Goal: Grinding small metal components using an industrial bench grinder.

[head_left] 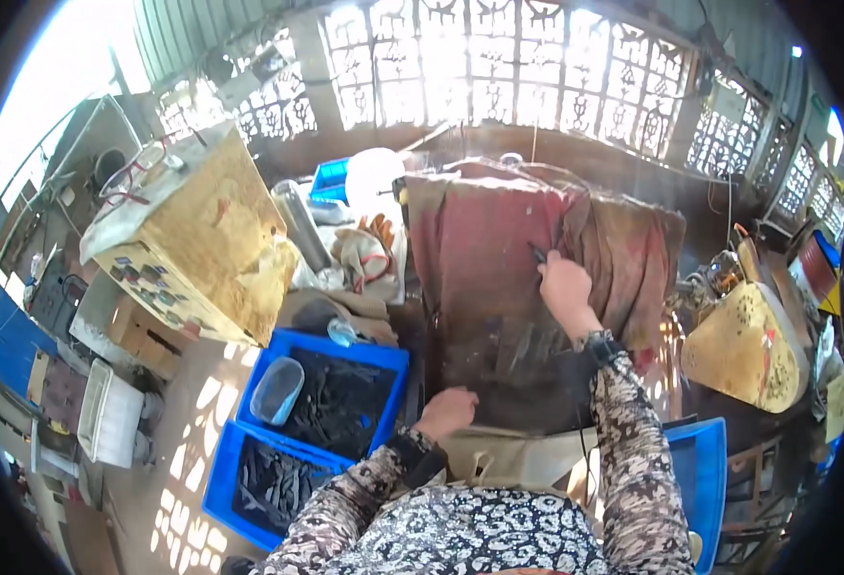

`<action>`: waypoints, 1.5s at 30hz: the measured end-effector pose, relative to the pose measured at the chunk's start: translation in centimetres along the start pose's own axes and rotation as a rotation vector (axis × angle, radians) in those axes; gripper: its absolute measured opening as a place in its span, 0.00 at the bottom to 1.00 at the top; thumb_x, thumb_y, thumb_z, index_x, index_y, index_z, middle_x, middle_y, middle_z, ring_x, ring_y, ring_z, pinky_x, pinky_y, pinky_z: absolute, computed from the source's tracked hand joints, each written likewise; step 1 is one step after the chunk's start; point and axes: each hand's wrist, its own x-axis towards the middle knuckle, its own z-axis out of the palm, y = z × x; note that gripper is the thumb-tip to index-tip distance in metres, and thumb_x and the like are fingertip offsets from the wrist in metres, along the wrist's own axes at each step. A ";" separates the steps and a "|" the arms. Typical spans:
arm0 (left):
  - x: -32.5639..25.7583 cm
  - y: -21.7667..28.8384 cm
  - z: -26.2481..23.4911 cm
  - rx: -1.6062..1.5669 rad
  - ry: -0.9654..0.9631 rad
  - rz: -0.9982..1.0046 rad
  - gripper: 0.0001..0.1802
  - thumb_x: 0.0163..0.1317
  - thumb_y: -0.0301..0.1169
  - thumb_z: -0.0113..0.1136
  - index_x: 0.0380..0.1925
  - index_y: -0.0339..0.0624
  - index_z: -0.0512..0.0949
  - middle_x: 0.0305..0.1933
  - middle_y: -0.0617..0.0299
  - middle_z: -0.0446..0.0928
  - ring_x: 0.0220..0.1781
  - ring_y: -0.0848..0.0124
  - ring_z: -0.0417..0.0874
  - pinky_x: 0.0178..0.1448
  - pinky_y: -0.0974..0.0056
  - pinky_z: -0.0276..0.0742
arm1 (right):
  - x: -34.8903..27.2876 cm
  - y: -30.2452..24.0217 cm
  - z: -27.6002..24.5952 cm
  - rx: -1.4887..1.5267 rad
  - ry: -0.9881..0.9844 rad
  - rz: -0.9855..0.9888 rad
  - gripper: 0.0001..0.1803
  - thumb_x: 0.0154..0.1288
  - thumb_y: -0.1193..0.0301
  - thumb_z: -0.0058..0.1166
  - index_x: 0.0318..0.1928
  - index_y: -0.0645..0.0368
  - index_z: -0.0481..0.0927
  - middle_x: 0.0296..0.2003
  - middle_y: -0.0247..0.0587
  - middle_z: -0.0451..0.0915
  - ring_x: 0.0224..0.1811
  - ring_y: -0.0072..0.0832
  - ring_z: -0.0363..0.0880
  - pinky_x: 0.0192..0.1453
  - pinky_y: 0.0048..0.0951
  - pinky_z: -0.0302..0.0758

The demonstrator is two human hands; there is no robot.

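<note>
My right hand (567,287) is closed in a pinch above the far part of a bench draped with a worn reddish-brown cloth (479,240). A small dark piece (538,253) sticks out from its fingertips; the exact kind is too small to tell. Nearer to me, my left hand (446,413) rests low at the bench's front left edge, its fingers curled in. What it holds, if anything, is hidden. Several flat dark strips (523,350) appear to lie on the darkened cloth between the hands.
Two blue bins (398,383) of dark strips stand at my left, a clear plastic tub (277,391) in one. A yellowed metal cabinet (206,230) is beyond them. At right are a blue crate (707,470) and a yellow machine guard (743,350).
</note>
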 end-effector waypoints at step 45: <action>6.5 2.6 -1.9 0.271 0.214 0.326 0.15 0.51 0.21 0.53 0.40 0.39 0.82 0.40 0.50 0.79 0.46 0.51 0.79 0.50 0.52 0.76 | -29.7 -0.2 -9.5 0.639 -0.385 0.114 0.12 0.58 0.69 0.63 0.41 0.61 0.83 0.31 0.50 0.83 0.32 0.43 0.83 0.36 0.35 0.77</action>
